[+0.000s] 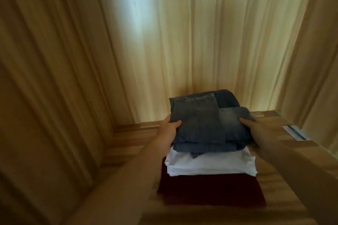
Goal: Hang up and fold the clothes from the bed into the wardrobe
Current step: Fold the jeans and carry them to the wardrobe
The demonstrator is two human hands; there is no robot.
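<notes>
Though the frame is blurred w/ motion, the left hand (169, 129) clearly grips the left edge of the folded jeans (199, 120), thumb on top, fingers hidden beneath. The jeans sit atop a folded white garment (210, 163) and a dark red one (210, 192) on the wardrobe shelf (274, 179). Denim is prob. heavy, stiffish, holds its fold; best held at both side edges. The right hand (256, 129) presses the right edge, thumb on top, fingers unseen. Both forearms run out of frame; what the pale strip (294, 132) far right is can't be made out.
</notes>
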